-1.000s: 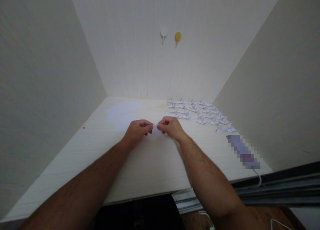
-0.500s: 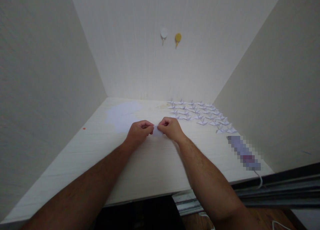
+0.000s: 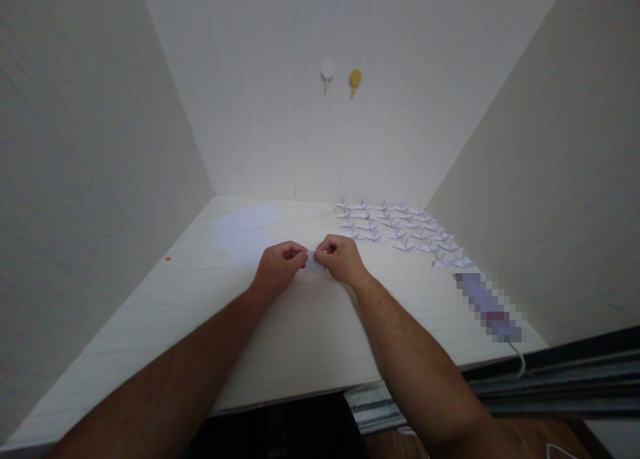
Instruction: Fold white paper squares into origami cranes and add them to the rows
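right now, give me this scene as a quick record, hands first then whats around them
left hand: pinching left side of small white paper
right hand: pinching same paper's right side
table, left: white sheets, lying flat
table, right: rows of folded paper birds; pixelated item, unidentifiable
back wall: white hook, yellow hook
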A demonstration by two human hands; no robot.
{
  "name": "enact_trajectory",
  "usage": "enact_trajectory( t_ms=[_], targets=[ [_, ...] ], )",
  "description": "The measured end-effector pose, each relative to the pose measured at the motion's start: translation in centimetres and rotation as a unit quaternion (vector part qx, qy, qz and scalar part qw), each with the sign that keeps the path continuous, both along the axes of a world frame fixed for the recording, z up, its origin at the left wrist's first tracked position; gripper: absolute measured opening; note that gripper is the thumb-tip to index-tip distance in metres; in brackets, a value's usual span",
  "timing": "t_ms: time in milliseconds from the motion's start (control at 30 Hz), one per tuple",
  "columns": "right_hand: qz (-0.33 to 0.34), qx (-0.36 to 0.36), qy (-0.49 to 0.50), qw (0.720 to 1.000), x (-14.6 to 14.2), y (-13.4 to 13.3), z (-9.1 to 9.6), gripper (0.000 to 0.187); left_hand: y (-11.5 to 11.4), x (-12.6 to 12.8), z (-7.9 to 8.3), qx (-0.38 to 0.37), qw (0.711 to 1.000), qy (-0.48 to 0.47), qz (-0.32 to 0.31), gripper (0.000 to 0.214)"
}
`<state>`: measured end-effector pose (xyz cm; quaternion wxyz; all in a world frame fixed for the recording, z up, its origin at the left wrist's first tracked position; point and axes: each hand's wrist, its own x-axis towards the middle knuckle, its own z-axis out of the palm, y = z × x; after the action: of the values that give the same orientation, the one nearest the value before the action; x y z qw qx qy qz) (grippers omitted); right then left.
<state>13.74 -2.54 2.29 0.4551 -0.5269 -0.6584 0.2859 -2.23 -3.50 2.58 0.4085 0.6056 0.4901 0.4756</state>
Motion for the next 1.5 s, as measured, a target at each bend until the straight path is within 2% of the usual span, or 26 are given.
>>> enact_trajectory(
  t_ms=[167, 433, 567, 733, 867, 1000, 1133, 1500],
  targets=[
    [0.002, -0.002, -0.003, 1.0, 0.0, 0.0, 0.0, 0.008, 0.1, 0.0, -0.1, 0.0, 1.0, 0.006, -0.005, 0.016],
    [0.01, 0.0, 0.013, 1.0, 0.0, 0.1, -0.1, 0.008, 0.0, -0.1, -0.2, 0.031, 0.998, 0.041, 0.023, 0.019],
    [0.028, -0.018, 0.008, 0.999, 0.3, 0.2, 0.0, 0.014, 0.1, -0.3, -0.3, 0.066, 0.994, 0.07, 0.048, 0.018],
    [0.015, -0.019, -0.008, 1.0, 0.5, 0.1, 0.1, 0.02, 0.2, -0.4, -0.3, 0.083, 0.991, 0.092, 0.049, 0.02],
    [0.05, -0.042, 0.095, 0.993, 0.0, 0.2, -0.2, 0.02, 0.3, -0.6, -0.1, 0.071, 0.994, 0.066, 0.04, 0.02],
    [0.078, -0.069, 0.218, 0.97, -0.7, 0.3, -0.4, 0.038, 0.3, -0.5, 0.2, 0.047, 0.998, 0.023, 0.041, 0.019],
    [0.078, -0.101, 0.21, 0.969, -0.9, 0.4, -0.4, 0.029, 0.2, -0.4, 0.3, 0.043, 0.998, 0.013, 0.048, 0.019],
    [0.045, -0.075, 0.207, 0.974, -0.5, 0.7, -0.9, 0.026, 0.3, -0.5, 0.0, 0.065, 0.993, 0.032, 0.097, 0.018]
  ],
)
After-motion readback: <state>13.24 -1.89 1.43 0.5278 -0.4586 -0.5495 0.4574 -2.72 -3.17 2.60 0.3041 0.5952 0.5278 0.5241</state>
